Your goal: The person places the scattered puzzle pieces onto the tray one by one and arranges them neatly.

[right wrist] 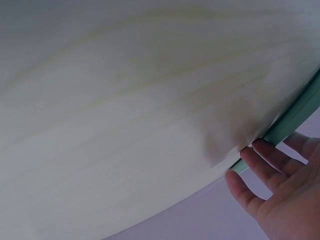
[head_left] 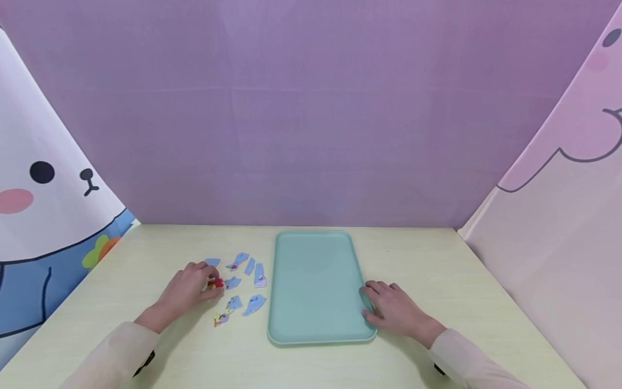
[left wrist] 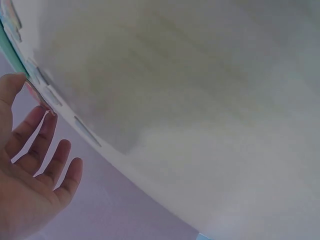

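My left hand (head_left: 191,286) pinches a red puzzle piece (head_left: 218,283) between thumb and fingertips, tilted up off its flat lie in the left wrist view (left wrist: 39,96). Close around it on the table lie several flat, irregular light-blue pieces, among them a long one (head_left: 259,275), a pointed one (head_left: 254,304) and a yellow-and-purple one (head_left: 221,318). My right hand (head_left: 394,308) rests against the right rim of a pale green tray (head_left: 318,286). Its fingertips touch the tray's side, and the fingers look relaxed in the right wrist view (right wrist: 285,180).
The light wooden table (head_left: 423,259) runs back to a purple cloth wall (head_left: 301,119). Cartoon-printed curtains hang at the left (head_left: 53,227) and right (head_left: 573,178). The tray stands mid-table, to the right of the pieces.
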Demonstrator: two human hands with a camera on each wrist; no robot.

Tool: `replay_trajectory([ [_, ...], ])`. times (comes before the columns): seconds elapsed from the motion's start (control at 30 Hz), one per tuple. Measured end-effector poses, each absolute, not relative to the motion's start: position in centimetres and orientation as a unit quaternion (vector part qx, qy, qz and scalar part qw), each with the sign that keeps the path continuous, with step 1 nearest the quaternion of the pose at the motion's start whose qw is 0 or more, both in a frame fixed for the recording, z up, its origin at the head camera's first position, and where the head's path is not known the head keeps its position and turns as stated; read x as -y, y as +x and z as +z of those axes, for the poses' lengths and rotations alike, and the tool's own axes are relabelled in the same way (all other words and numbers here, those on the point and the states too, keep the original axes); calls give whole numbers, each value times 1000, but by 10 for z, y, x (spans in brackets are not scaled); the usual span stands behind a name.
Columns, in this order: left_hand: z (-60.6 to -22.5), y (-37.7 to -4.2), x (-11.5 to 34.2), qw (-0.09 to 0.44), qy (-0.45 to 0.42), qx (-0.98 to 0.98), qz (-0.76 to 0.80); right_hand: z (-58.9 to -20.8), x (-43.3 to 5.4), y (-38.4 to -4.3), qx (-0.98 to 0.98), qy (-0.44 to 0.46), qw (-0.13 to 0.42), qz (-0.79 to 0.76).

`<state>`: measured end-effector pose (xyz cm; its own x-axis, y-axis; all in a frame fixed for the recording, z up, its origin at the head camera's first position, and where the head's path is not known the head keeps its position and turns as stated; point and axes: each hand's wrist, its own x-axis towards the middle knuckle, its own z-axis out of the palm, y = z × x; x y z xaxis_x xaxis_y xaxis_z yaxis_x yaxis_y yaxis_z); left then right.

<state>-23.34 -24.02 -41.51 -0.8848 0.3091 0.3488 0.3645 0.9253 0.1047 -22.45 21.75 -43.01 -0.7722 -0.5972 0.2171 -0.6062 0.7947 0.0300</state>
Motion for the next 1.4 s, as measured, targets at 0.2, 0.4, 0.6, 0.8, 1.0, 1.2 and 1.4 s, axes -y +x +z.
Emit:
replay_trajectory([
  [0.2, -406, -236, 238, 181, -177, 963, -92, -431, -218, -225, 942, 317, 108, 21],
  [0.4, -404, -241, 233, 179, -174, 963, -100, -431, -218, -225, 942, 315, 110, 22],
  [0.6, -404, -245, 221, 182, -181, 961, -103, -431, -218, -224, 941, 319, 114, 25],
  [0.8, -406, -253, 205, 184, -184, 960, -100, -432, -218, -225, 937, 324, 127, 25],
  [1.0, -407, -262, 188, 174, -182, 962, -107, -432, -218, -225, 938, 322, 121, 28],
  [1.2, -407, -270, 174, 168, -180, 963, -110, -431, -217, -224, 940, 319, 115, 26],
  [1.4, -407, -279, 158, 162, -180, 964, -113, -432, -218, -224, 942, 315, 113, 26],
])
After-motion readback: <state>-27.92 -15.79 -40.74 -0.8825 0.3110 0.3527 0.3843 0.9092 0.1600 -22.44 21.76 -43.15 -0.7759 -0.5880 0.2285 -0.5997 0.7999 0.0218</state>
